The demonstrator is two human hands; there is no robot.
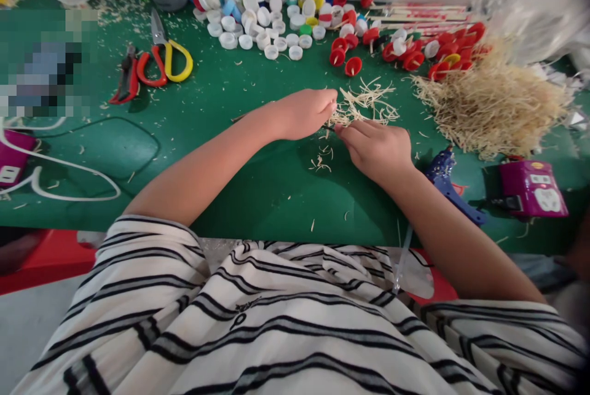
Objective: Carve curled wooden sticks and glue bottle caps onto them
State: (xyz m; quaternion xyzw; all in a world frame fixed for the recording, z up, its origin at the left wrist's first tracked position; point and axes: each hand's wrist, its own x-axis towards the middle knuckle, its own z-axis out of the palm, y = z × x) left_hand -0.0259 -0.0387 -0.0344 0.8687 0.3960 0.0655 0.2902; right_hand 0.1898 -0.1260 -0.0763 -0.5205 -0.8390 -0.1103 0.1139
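Note:
My left hand (306,113) is closed, with its fingers bent down over the green table beside a loose bunch of pale straw-like strands (366,103). What its fingers grip is hidden. The tip of a thin brown stick (237,118) shows behind my left wrist. Close by on the right, my right hand (380,146) is closed in a pinch at the near edge of the strands. A small dark thin piece (328,128) pokes out at its fingertips, too little of it visible to name. A few short strand bits (321,161) lie just below the hands.
Bottle caps (262,17) and red caps on sticks (353,66) line the back. A straw heap (495,106), blue glue gun (454,189) and purple power socket (534,189) are right. Scissors (166,57), red-handled pliers (126,78) and a white cable (76,198) are left.

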